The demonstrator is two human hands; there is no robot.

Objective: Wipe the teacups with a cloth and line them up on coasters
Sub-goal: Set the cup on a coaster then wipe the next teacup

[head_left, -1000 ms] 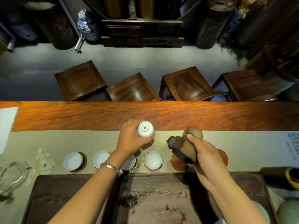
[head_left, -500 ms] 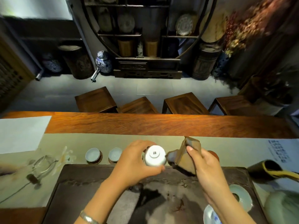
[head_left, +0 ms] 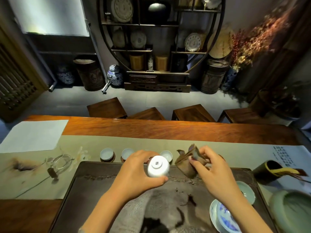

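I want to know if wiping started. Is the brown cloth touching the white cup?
Apart. The head view shows a dark strip of tray between the white cup and the brown cloth.

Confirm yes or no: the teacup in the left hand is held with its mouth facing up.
No. The left hand grips the white teacup with its foot ring and base mark facing the camera, mouth turned away.

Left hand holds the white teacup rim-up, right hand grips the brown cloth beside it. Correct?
Not quite. In the head view the left hand holds the white teacup with its marked base facing up, not the rim. The right hand does grip the brown cloth beside it.
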